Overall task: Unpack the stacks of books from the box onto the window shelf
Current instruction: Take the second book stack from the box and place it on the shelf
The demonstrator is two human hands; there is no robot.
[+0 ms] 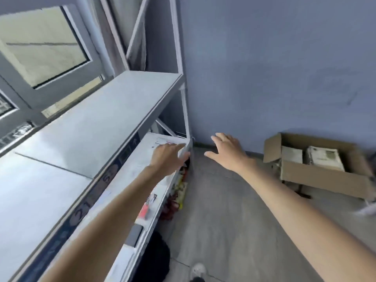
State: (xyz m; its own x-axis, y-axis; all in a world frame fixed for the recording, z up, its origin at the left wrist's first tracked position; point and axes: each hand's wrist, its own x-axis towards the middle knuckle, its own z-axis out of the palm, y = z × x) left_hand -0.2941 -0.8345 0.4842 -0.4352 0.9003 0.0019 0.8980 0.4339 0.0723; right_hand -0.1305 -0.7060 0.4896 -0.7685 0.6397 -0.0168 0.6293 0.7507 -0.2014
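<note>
Down at about three o'clock, an open brown cardboard box [317, 169] sits on the grey floor [223, 200] against the blue-grey wall [274, 68], its flaps raised; two pale stacks of books [323, 157] lie inside it, side by side, well apart from both hands. Toward nine o'clock runs the grey metal window shelf [97, 119], its top board bare under the grey-framed window [40, 47]; a lower white board [142, 159] below it carries a small red object [144, 210] and a dark flat block [135, 235], both too blurred to identify; colourful packets [180, 190] show beneath that board, near the upright post. The left hand [168, 157] reaches out at the centre, resting at the far corner of the lower board; its fingers [183, 155] look curled over the edge, holding no book, though blur hides the exact grip. The right hand [225, 151] hangs just beside it toward one o'clock, over the floor, palm down, fingers [217, 139] spread and empty, touching nothing. At six o'clock a white shoe [198, 270] shows on the floor, beside a black bag [154, 259] tucked under the shelf.
</note>
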